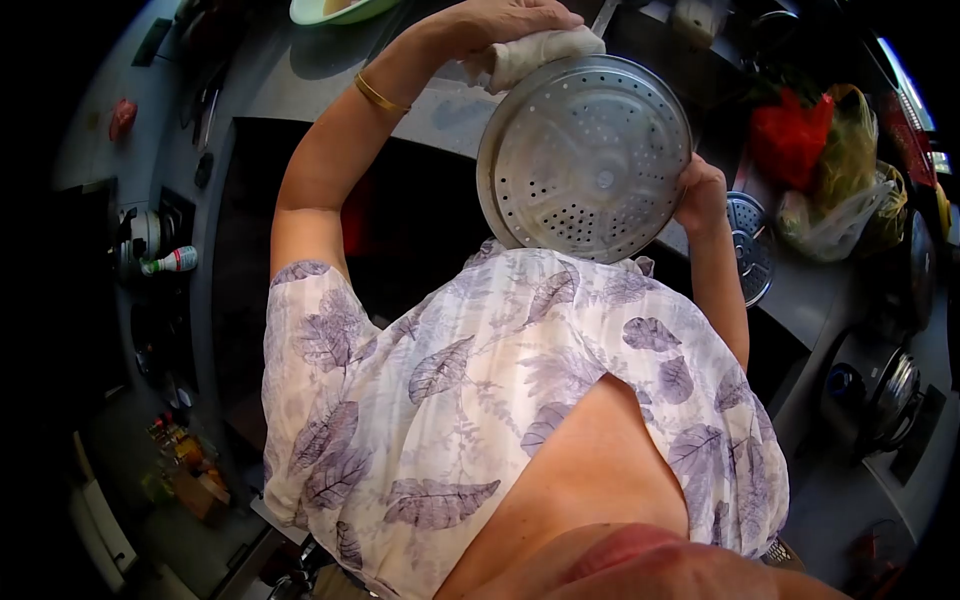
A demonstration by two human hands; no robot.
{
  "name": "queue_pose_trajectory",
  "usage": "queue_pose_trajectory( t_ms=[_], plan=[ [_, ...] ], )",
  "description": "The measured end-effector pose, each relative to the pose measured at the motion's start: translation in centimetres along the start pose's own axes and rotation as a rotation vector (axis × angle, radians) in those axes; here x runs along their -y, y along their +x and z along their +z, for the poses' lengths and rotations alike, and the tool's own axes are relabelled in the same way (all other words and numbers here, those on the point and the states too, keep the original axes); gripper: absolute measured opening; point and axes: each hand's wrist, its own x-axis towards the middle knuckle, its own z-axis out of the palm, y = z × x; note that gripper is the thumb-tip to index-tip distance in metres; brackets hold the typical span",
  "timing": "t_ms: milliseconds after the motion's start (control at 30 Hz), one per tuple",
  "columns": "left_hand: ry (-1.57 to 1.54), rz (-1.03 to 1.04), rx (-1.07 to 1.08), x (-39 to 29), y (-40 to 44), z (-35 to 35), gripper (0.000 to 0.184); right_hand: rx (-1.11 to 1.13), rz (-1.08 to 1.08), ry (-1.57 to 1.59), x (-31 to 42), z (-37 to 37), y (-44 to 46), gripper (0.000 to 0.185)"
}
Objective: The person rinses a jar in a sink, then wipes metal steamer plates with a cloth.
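A round metal steamer tray point(590, 160), perforated with many small holes, is tilted up in front of my chest, its broad face towards me. My right hand point(703, 190) grips its rim on the right side, thumb over the edge. At the tray's upper left edge, my left hand point(510, 22) is closed on a folded white cloth point(545, 55) that touches the rim. Some of the left fingers are hidden behind the cloth. Beside my right forearm, a second perforated metal tray point(750, 255) lies on the counter, partly covered by my arm.
A red plastic bag point(790, 140) and a clear plastic bag point(830, 220) stand on the right of the counter point(430, 115). Farther right is a pot point(880, 390). A pale green bowl point(345, 12) sits at the top. A bottle point(172, 261) lies far left.
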Motion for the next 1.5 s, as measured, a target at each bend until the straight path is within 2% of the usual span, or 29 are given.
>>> queue_pose_trajectory(
  t_ms=[100, 200, 300, 400, 433, 533, 567, 667, 767, 833, 867, 900, 1000, 1033, 1133, 1167, 1267, 1400, 1500],
  plan=[
    [-0.057, -0.063, 0.066, -0.9, -0.4, 0.0, 0.03, -0.02, -0.01, -0.008, -0.3, -0.2, 0.2, 0.045],
    [0.141, -0.239, 0.084, -4.0, -0.8, 0.3, 0.029, -0.012, 0.016, -0.122, -0.4, -0.8, 0.5, 0.039],
    [0.125, -0.301, 0.198, -4.1, -0.5, 0.2, 0.029, -0.053, 0.029, -0.215, -0.8, -0.9, 0.9, 0.039],
    [0.283, -0.312, 0.21, -2.1, 0.1, 0.9, 0.027, -0.098, 0.028, -0.226, -1.7, -0.9, 1.0, 0.035],
    [0.31, -0.367, 0.176, -2.5, -0.1, 1.6, 0.021, -0.108, 0.029, -0.221, -1.9, -1.0, 1.0, 0.033],
    [0.216, -0.564, 0.251, -3.0, -0.9, 1.5, 0.015, -0.136, -0.015, -0.23, -3.0, -0.6, 0.8, 0.034],
    [0.263, -0.534, 0.259, -3.1, -1.1, 1.5, 0.015, -0.128, -0.019, -0.226, -3.2, -0.7, 0.9, 0.034],
    [0.174, -0.615, 0.253, -3.1, -1.9, 1.7, 0.016, -0.11, -0.031, -0.21, -4.0, -0.8, 0.8, 0.036],
    [0.282, -0.672, 0.297, -3.9, -2.6, 1.5, 0.016, -0.099, -0.055, -0.206, -4.4, -0.1, 0.5, 0.037],
    [0.267, -0.696, 0.233, -4.3, -3.4, 1.7, 0.017, -0.107, -0.063, -0.223, -4.4, 0.6, 0.3, 0.037],
    [0.258, -0.706, 0.2, -4.2, -3.8, 1.7, 0.018, -0.113, -0.066, -0.238, -4.3, 0.8, 0.2, 0.037],
    [0.403, -0.422, 0.169, 0.9, -4.0, 2.3, 0.044, -0.119, -0.072, -0.252, -4.1, 0.9, 0.2, 0.037],
    [0.324, -0.391, 0.102, 0.9, -5.3, 1.9, 0.047, -0.109, -0.078, -0.266, -4.2, 1.0, 0.1, 0.037],
    [0.319, -0.359, 0.106, 1.0, -5.5, 1.7, 0.042, -0.1, -0.078, -0.267, -4.1, 1.0, 0.2, 0.037],
    [0.168, -0.384, 0.045, 0.5, -7.1, 2.2, 0.039, -0.113, -0.092, -0.296, -3.8, 1.4, 0.1, 0.036],
    [0.217, -0.45, 0.021, 1.9, -7.2, 2.4, 0.039, -0.124, -0.096, -0.305, -3.8, 1.4, 0.0, 0.036],
    [0.16, -0.406, -0.041, 1.9, -8.7, 2.8, 0.035, -0.151, -0.097, -0.33, -3.9, 1.4, -0.1, 0.035],
    [0.159, -0.457, -0.088, 2.7, -10.2, 3.2, 0.033, -0.158, -0.091, -0.344, -3.8, 1.8, -0.3, 0.036],
    [0.11, -0.51, -0.063, 2.6, -11.3, 3.5, 0.038, -0.18, -0.121, -0.355, -3.9, 1.7, -0.6, 0.035]
  ],
)
